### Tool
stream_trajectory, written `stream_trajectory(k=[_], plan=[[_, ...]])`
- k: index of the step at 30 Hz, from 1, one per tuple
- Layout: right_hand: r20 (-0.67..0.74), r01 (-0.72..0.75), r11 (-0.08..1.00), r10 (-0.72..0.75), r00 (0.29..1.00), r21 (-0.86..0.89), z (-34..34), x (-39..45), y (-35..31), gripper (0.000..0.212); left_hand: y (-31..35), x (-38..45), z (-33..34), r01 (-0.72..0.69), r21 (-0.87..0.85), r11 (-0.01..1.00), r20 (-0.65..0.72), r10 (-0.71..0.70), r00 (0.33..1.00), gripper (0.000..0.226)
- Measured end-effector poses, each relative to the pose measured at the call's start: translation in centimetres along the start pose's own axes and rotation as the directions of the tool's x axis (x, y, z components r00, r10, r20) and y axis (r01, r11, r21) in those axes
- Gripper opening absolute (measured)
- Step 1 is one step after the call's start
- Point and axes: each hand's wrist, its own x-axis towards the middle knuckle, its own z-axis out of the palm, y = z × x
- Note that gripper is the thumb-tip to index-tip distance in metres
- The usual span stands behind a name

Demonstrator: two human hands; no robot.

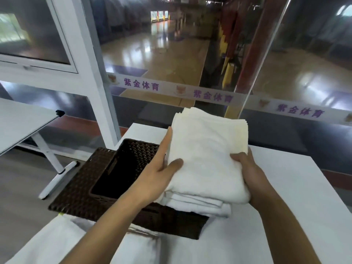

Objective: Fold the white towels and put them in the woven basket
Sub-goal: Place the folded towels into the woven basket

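Unfolded towel [57,242] nearest us, 7 o'clock on tabletop [285,187]. Left hand [158,174] and right hand [245,168] clamp folded towel stack [205,159], fingers curled round edges. Woven basket [122,168] at 9 o'clock of stack. We keep stack level, lower flat.

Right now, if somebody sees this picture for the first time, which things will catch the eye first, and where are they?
The folded white towels in the middle catch the eye first, held up from both sides by the left hand and the right hand. Just left of them and lower sits the dark woven basket, nothing visible inside, on a white table. Behind, a glass wall carries a white strip with purple characters.
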Motion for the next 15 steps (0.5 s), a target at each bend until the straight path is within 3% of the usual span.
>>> stream_trajectory(k=[4,7,12,15], plan=[[0.023,0.227,0.967,-0.225,0.974,-0.113,7.9,0.6,0.4,0.074,-1.8,0.6,-7.0,-0.026,0.122,0.992,-0.007,0.027,1.0,0.068],[0.057,0.337,0.913,-0.333,0.941,-0.231,12.8,1.3,2.0,0.071,-4.0,1.0,-11.6,-0.006,0.188,0.982,-0.019,0.01,1.0,0.065],[0.151,0.238,0.929,-0.202,0.968,-0.284,17.8,1.7,5.0,0.045,-7.5,1.7,-16.7,0.059,0.293,0.954,0.066,-0.082,0.994,0.056],[0.216,0.106,0.959,-0.048,0.975,-0.263,19.5,2.3,6.3,0.048,-10.0,2.4,-18.3,0.135,0.296,0.946,0.098,-0.171,0.98,0.051]])
